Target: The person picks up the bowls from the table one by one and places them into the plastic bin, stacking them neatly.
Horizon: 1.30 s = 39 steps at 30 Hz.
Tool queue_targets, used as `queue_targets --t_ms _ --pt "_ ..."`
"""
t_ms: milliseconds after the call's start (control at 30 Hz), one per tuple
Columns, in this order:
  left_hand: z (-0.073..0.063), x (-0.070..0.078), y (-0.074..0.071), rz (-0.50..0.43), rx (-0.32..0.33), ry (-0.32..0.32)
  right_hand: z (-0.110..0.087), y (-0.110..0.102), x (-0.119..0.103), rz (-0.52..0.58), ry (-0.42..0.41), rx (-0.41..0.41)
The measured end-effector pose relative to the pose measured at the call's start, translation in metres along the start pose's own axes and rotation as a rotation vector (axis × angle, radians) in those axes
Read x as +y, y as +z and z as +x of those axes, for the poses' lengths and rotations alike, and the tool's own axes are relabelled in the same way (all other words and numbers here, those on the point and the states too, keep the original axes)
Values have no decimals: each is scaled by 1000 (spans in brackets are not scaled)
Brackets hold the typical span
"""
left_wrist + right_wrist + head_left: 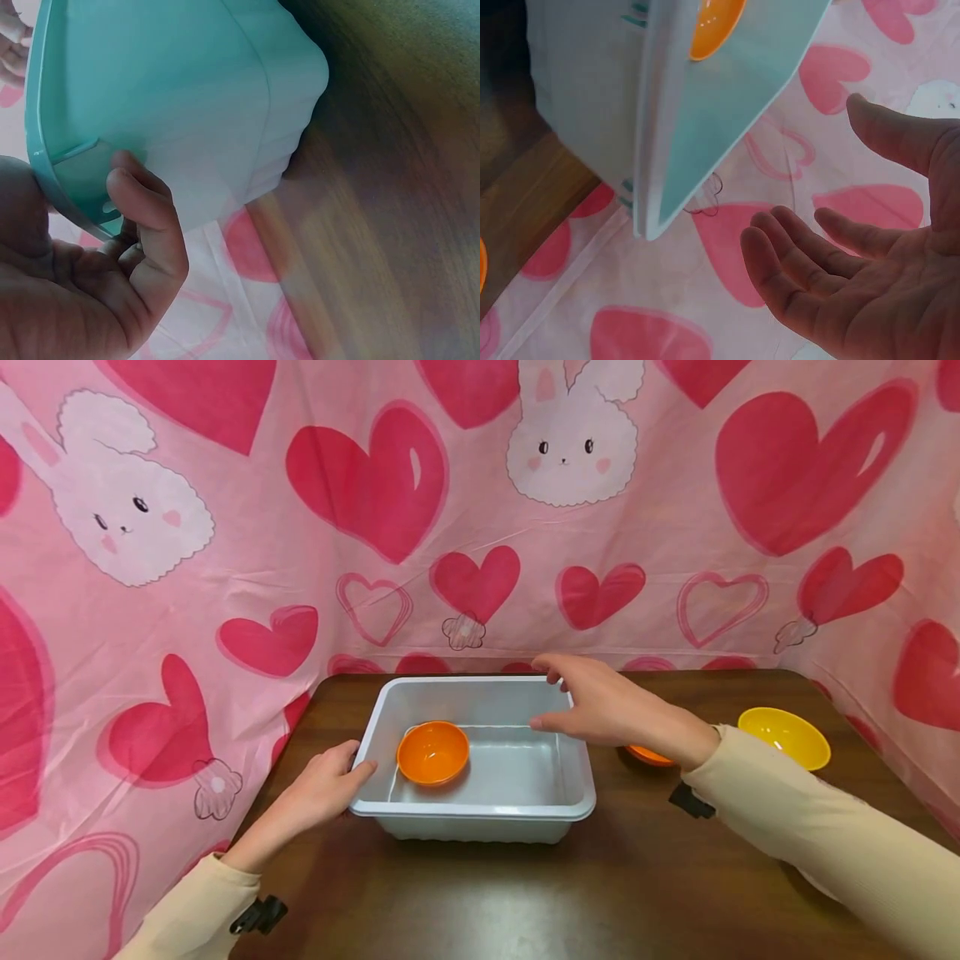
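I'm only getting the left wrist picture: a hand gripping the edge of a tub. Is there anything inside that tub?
Observer: Yes, the head view shows an orange bowl inside, towards the left end of the tub.
Visitor: Oh! Is anything being held on the other side?
Observer: No, the right wrist view shows the right hand empty.
Visitor: And what else is lying around?
Observer: In the head view, a yellow bowl stands on the table, off to the right of the tub.
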<state>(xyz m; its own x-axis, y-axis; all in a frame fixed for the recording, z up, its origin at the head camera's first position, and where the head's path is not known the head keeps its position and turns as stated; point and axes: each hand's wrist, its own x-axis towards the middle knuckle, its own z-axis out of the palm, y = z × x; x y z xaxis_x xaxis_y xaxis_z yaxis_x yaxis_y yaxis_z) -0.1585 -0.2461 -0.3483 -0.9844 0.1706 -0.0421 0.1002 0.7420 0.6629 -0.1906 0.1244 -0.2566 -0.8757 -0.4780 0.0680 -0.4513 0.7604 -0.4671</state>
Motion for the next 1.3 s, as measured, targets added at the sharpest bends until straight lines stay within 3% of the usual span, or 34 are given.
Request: queue_targets --t_ms 300,633,1133,1300 --pt "0 -1 1 13 2 -7 -32 -2 19 83 12 75" --pt "0 -4 1 2 -3 6 -63 4 39 74 60 135" --pt "7 -5 -3 10 5 15 -83 15 57 122 106 283" --pt "10 -6 -5 2 2 6 -88 19 60 121 127 300"
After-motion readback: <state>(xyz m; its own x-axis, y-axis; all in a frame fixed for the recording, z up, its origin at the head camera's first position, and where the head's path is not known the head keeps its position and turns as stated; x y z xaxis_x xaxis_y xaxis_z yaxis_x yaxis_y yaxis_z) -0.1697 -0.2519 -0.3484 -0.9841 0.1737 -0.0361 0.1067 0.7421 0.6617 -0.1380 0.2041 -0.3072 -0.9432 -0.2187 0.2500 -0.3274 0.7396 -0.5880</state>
